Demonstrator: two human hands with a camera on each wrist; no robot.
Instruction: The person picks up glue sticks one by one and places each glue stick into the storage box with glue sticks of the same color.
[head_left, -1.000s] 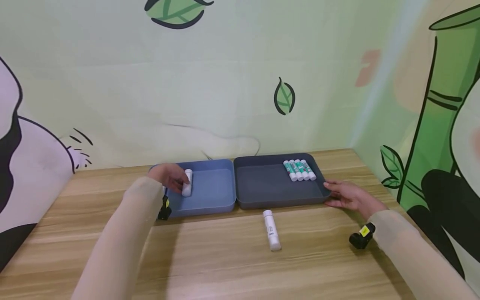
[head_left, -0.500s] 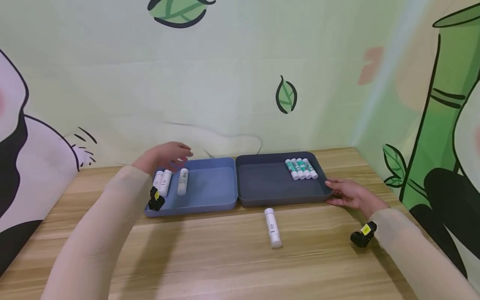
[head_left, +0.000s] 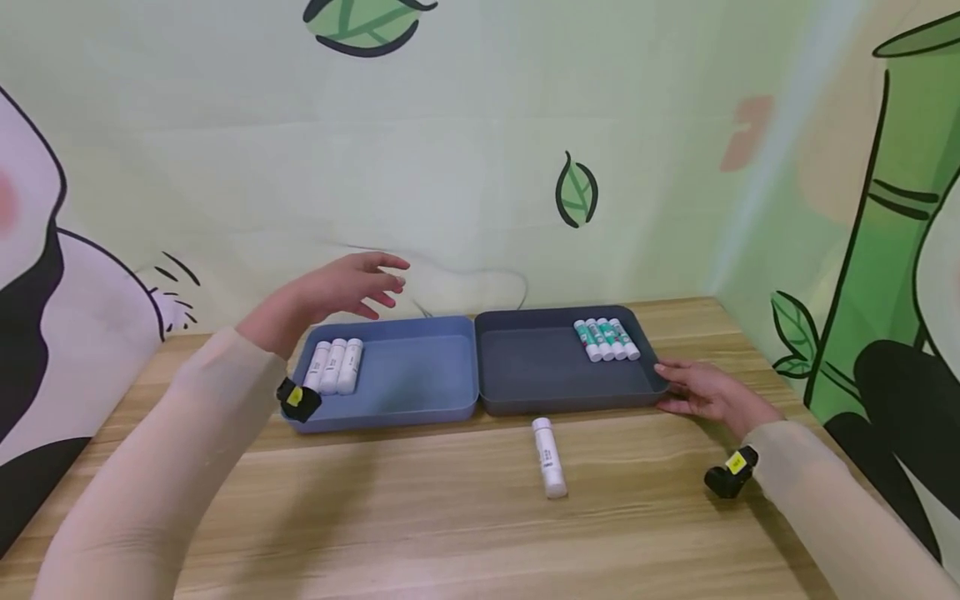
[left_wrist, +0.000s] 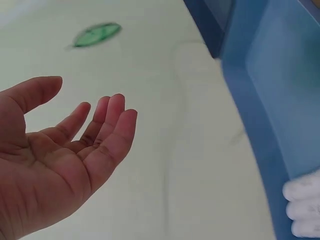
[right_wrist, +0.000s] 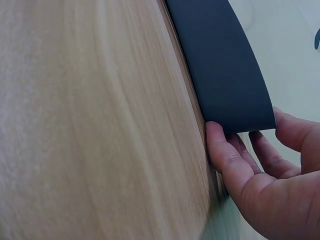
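My left hand [head_left: 347,286] hovers above the back rim of the blue tray [head_left: 420,375], fingers spread and holding nothing. Three white capped tubes, like glue sticks [head_left: 332,367], lie side by side at that tray's left end; the left wrist view shows their ends. With thumb at the rim and fingers below, my right hand [head_left: 705,392] grips the right front corner of the dark grey tray [right_wrist: 220,60]. Several green-labelled tubes [head_left: 606,340] lie in a row at its right end. Another white tube [head_left: 550,458] lies on the table before the trays.
Both trays stand edge to edge near the back of the wooden table [head_left: 435,517]. Behind them rises a wall covering [head_left: 465,167] printed with leaves and cartoon shapes. Each wrist carries a small black camera [head_left: 297,400].
My left hand has let go of a white tube in the blue tray and lifted away. That tube has shifted left against the other two. My right hand keeps its place on the dark grey tray.
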